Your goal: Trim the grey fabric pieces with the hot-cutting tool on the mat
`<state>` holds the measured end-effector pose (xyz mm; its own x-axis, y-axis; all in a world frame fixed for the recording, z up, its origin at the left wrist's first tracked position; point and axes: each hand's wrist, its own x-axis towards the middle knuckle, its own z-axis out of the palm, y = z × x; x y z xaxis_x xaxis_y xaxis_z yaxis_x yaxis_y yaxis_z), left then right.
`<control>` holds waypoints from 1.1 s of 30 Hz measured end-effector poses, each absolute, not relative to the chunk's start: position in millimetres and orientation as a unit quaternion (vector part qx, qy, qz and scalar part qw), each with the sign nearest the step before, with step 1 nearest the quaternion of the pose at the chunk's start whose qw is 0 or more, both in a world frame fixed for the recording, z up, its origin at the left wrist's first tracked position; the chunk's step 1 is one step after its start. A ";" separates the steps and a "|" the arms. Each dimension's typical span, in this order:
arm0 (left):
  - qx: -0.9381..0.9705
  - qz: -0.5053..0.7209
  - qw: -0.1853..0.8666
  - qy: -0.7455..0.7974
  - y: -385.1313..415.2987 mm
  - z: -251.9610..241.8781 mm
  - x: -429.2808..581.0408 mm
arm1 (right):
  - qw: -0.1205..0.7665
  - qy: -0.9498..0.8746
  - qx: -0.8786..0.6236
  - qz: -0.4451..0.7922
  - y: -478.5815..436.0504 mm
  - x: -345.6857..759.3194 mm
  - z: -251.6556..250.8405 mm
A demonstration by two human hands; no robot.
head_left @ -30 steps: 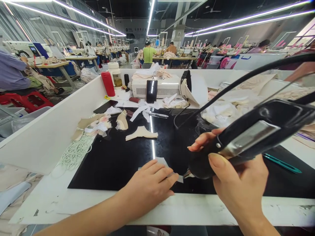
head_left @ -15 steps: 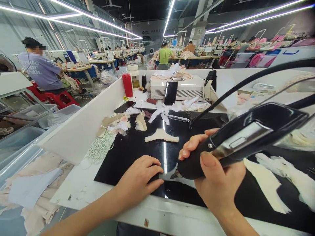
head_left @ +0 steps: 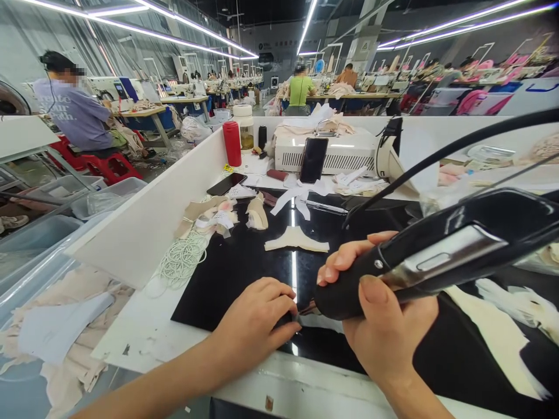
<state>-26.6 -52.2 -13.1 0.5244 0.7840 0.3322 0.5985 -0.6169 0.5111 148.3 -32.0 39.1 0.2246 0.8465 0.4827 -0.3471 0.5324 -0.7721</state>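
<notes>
My right hand (head_left: 384, 326) is wrapped round a black corded hand tool (head_left: 437, 256), whose metal tip points down at the black work mat (head_left: 236, 273). My left hand (head_left: 255, 320) lies knuckles up beside that tip, fingers curled and pressing on a small pale piece (head_left: 323, 321) that is mostly hidden under the tool. A cream cut fabric piece (head_left: 297, 240) lies on the mat further back.
A white partition wall (head_left: 144, 227) runs along the left. Coiled white elastic (head_left: 181, 259), fabric scraps (head_left: 213, 218), a phone (head_left: 227, 184), a red bottle (head_left: 231, 144) and a white machine (head_left: 332, 152) sit behind. Pale fabric pieces (head_left: 498, 337) lie at right. A seated person (head_left: 72, 113) works at far left.
The view has swung left and slightly closer. My left fingers have curled from flat to bent at the tool tip. The right hand keeps its grip on the tool.
</notes>
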 end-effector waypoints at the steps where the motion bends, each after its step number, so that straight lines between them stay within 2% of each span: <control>1: 0.856 0.276 0.169 0.403 -52.4 -13.0 -26.6 | 0.736 -0.474 -0.263 0.406 -31.9 147.4 39.0; 10: 0.864 0.262 0.158 0.399 -59.2 -10.0 -33.0 | 0.736 -0.483 -0.239 0.409 -33.3 145.4 36.0; 21: 0.898 0.259 0.020 0.356 -74.0 -19.4 -46.0 | 0.739 -0.474 -0.254 0.405 -33.6 143.4 38.1; 33: 0.894 0.273 0.017 0.354 -73.7 -21.5 -43.5 | 0.723 -0.493 -0.263 0.406 -33.5 142.1 39.5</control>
<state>-43.5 -73.7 -21.5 0.5998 0.6431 0.4761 0.6244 -0.7483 0.2242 142.1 -33.5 39.5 0.1827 0.8471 0.4991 -0.3276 0.5311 -0.7814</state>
